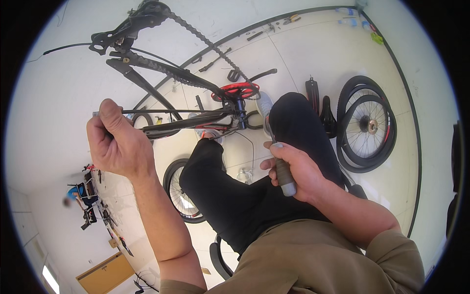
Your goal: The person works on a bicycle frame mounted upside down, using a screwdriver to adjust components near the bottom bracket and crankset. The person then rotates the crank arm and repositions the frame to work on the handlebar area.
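Note:
An upended black bicycle frame with red trim stretches across the upper left, carrying a red chainring, a dangling chain and a derailleur. My left hand is closed around the near end of the frame, thumb on top; a small silvery end pokes out beside the fingers, and what lies inside the grip is mostly hidden. My right hand, above my right thigh, grips a hand tool with a brown-grey handle and a slim shaft pointing up toward the frame's bottom bracket.
Wheels and a saddle lie right on the tiled floor. Another wheel lies beside my left leg. Loose tools and bottles line the far edge. At far left, a person in blue is near more bicycle parts.

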Motion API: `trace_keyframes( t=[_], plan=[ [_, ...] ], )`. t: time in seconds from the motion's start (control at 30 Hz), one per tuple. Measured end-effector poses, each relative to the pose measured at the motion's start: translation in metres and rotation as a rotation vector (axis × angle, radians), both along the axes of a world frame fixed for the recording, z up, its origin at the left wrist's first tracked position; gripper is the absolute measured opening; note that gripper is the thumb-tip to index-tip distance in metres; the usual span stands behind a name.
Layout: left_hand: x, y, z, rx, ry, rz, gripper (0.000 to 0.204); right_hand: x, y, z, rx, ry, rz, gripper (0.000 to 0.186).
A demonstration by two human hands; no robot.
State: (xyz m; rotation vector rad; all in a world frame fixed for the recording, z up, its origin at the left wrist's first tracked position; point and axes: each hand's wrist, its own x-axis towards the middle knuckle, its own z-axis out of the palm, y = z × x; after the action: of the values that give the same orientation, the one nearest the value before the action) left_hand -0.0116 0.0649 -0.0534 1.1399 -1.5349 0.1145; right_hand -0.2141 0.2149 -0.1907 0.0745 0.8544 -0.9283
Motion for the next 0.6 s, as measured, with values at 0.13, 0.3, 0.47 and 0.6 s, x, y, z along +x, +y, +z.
trace_keyframes(
  t=[0.13, 0.3, 0.47, 0.6],
  plan=[
    [-0.0009, 0.0026, 0.002, 0.035, -0.019, 0.027, 0.04, 0.0009, -0.0005, 0.0017, 0.004, 0.006, 0.003, 0.037],
    [-0.0013, 0.0043, 0.0036, 0.062, -0.018, 0.013, 0.039, 0.0021, 0.0007, 0.0002, -0.004, 0.004, 0.001, 0.036],
    [-0.0003, 0.0064, 0.0061, 0.109, -0.017, -0.048, 0.038, -0.001, 0.0033, -0.0001, -0.004, -0.005, -0.005, 0.037],
    [0.0001, 0.0077, 0.0062, 0.101, -0.02, -0.046, 0.036, -0.0024, 0.0015, 0.0011, -0.001, 0.001, 0.0, 0.036]
  ],
)
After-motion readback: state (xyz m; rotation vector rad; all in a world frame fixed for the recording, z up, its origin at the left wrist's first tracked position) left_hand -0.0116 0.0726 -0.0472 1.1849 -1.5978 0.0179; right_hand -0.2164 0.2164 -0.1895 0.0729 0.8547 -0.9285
